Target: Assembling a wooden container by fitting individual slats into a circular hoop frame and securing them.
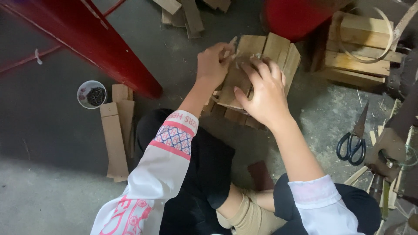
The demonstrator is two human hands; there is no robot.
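Observation:
A small wooden box of pale slats sits on the concrete floor in front of my knees. My left hand grips its left edge, fingers curled around a thin strip near the top. Spread flat over the slats, my right hand presses on the box's upper face. More slats of the same box show below my hands.
A small cup of nails stands at left beside flat wooden boards. A red metal frame slants across the upper left. Black-handled scissors lie at right. A slatted wooden crate with a curved strip is upper right.

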